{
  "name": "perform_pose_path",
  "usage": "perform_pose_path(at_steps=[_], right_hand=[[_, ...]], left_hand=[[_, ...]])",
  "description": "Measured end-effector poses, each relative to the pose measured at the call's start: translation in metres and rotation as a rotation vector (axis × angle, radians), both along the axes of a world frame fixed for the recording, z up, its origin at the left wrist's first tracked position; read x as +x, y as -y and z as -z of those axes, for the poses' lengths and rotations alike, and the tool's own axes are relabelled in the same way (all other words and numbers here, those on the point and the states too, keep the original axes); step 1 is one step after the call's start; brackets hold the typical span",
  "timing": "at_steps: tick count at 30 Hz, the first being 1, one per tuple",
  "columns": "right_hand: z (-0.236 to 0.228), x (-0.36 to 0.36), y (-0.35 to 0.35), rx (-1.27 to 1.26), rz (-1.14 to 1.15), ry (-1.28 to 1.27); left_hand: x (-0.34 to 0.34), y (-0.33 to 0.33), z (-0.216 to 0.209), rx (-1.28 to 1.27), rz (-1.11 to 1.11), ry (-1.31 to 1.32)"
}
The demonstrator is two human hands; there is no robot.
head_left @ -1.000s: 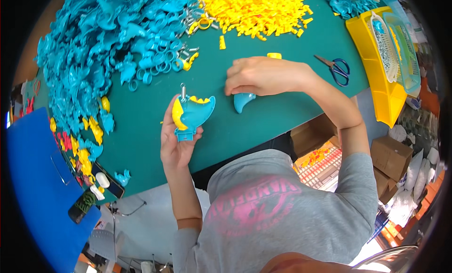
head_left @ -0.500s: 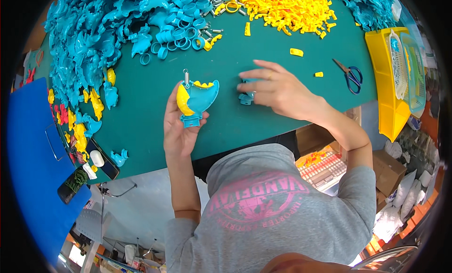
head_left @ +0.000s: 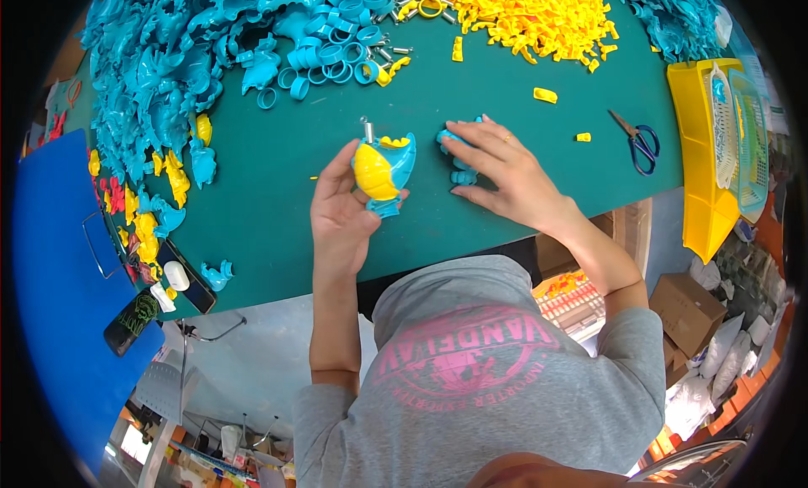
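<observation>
My left hand (head_left: 343,208) holds up a curved toy shell, with a ribbed yellow piece (head_left: 374,173) set into a turquoise plastic half (head_left: 405,162). A small metal spring (head_left: 369,133) stands at the top of this shell, and a turquoise stub juts out below. To the right, my right hand (head_left: 513,178) has its fingers bent over another turquoise plastic part (head_left: 461,176) lying on the table. The hand covers much of that part, so its full shape is hidden.
Heaped turquoise parts (head_left: 143,92), turquoise rings (head_left: 332,54) and yellow pieces (head_left: 530,16) lie along the far side of the green table (head_left: 278,227). Scissors (head_left: 638,143) and a yellow bin (head_left: 703,168) are at right. A phone (head_left: 192,282) lies at the left edge.
My left hand has turned the shell so more of its yellow piece faces up. My right hand has come down over the turquoise part. The whole view has shifted slightly.
</observation>
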State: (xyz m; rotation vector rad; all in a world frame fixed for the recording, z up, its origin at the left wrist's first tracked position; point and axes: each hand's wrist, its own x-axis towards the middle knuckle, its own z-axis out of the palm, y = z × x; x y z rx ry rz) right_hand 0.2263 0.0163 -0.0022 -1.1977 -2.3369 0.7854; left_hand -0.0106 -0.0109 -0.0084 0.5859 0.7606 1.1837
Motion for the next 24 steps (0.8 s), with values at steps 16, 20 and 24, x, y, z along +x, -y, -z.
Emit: perform_pose_path(at_steps=[16, 20, 24], right_hand=[[-0.030, -0.009, 0.001, -0.063, -0.048, -0.557], [-0.028, -0.010, 0.002, -0.077, -0.065, -0.563], [-0.024, -0.018, 0.006, -0.125, 0.003, -0.615]], left_hand=[[0.030, 0.008, -0.013, 0.208, 0.100, -0.135], [0.030, 0.009, -0.011, 0.239, 0.118, -0.167], [0.033, 0.009, -0.012, 0.226, 0.042, -0.197]])
